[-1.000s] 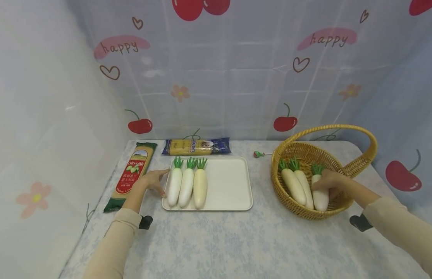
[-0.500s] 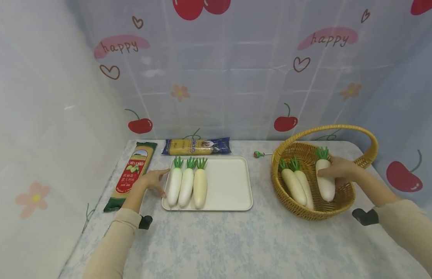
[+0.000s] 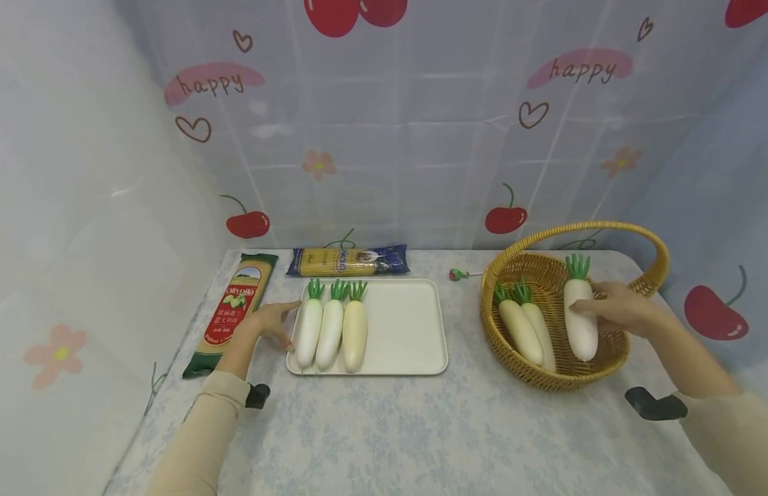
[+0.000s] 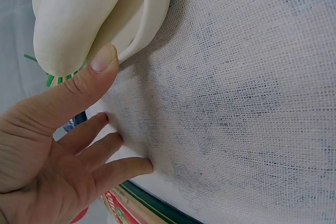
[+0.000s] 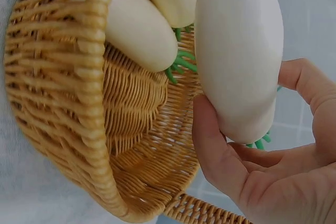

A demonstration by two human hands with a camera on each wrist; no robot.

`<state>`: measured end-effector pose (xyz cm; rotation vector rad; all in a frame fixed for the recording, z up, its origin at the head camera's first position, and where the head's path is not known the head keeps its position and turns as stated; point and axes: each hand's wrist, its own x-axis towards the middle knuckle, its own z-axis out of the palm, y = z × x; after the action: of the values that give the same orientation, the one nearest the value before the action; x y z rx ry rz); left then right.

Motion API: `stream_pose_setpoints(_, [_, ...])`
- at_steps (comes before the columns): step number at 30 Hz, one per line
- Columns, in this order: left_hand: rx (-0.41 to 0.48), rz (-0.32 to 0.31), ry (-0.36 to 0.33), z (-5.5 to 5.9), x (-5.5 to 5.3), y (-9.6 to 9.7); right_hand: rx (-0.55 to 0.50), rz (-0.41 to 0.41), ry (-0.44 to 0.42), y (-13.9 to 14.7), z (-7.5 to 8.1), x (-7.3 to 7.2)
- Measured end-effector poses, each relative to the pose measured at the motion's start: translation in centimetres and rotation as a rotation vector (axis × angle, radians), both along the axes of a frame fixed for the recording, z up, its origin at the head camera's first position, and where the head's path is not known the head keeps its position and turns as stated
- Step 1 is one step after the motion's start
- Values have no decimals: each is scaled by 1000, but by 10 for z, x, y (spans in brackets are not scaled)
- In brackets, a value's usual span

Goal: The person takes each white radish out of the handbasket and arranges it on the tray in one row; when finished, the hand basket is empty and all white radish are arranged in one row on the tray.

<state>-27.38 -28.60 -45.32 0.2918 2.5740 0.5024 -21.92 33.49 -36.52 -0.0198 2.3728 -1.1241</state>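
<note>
My right hand (image 3: 622,307) pinches a white radish (image 5: 239,51) with green leaf stubs, between thumb and fingers, above the right part of the wicker basket (image 3: 492,334). Two more white radishes (image 3: 521,332) lie side by side in the basket's left half. On the left, my left hand (image 3: 273,322) rests at the left edge of a white tray (image 3: 408,327), its thumb by the rim and its fingers spread on the tablecloth in the left wrist view. Three radishes (image 3: 330,334) lie in a row on the tray's left half, leaves to the back; the rightmost is yellower.
A green and red pasta packet (image 3: 231,313) lies left of the tray. Behind the tray is a blue and yellow pasta packet (image 3: 349,261). A small lollipop (image 3: 459,274) lies left of the basket, whose tall handle (image 3: 597,225) arches over it.
My right hand has lifted the radish from the basket's bottom, moving it up and slightly right, away from the other two. The left hand stays at the tray.
</note>
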Motion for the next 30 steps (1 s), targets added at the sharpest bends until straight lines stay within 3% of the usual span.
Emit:
stream_pose_setpoints(3, [2,32,-16,9,7,7,3,-23,13,-1,-2,5])
stream_pose_setpoints(8, [-5,28,-7,12,13,9,-25,-56,19,-3,-6,15])
stream_pose_setpoints(15, [-8,12,9,7,9,7,-65,-92,35,-9,-7,28])
stream_pose_setpoints(30, [-2,20,8,10,11,7,-169,-101,93,-23,-10,55])
